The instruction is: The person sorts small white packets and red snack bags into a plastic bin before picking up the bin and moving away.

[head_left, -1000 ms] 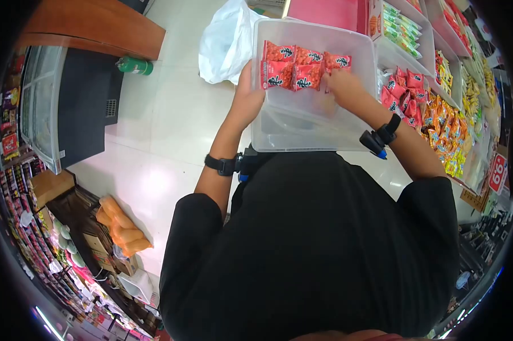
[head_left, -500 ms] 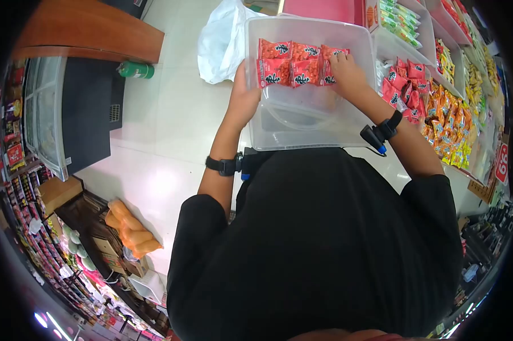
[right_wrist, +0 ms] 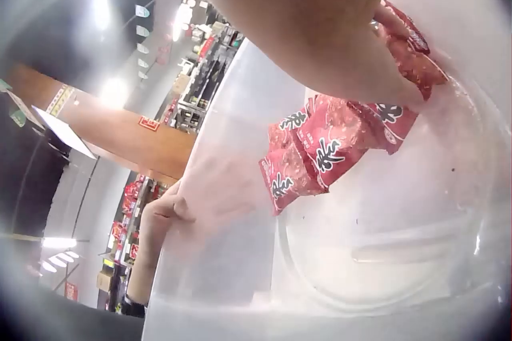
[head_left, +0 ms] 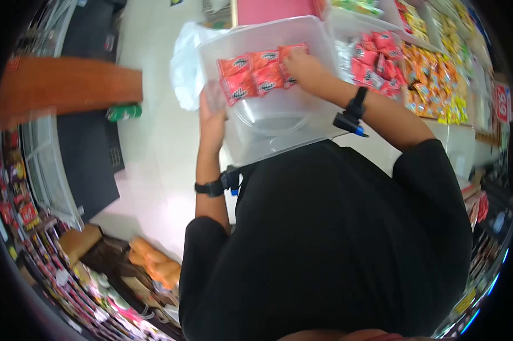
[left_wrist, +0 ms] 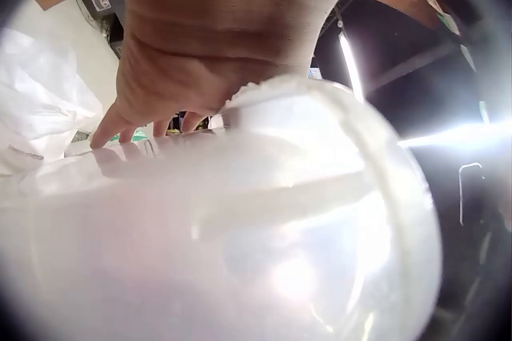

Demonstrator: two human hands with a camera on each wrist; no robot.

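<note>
While bracing the clear plastic bin (head_left: 279, 131) against the torso, presses left hand (head_left: 211, 119) flat on its outer left wall, fingers near straight, gripping nothing. Rests right hand (head_left: 302, 62) inside on the red snack packets (head_left: 253, 77) lined along the far wall, fingertips on the end packs, pinch or plain press impossible to tell. Expect light, crinkly, slippery packs, soft and crushable, so best pinched by a sealed edge; treat bin as stiff but smooth-walled, safest held under rim or base.
</note>
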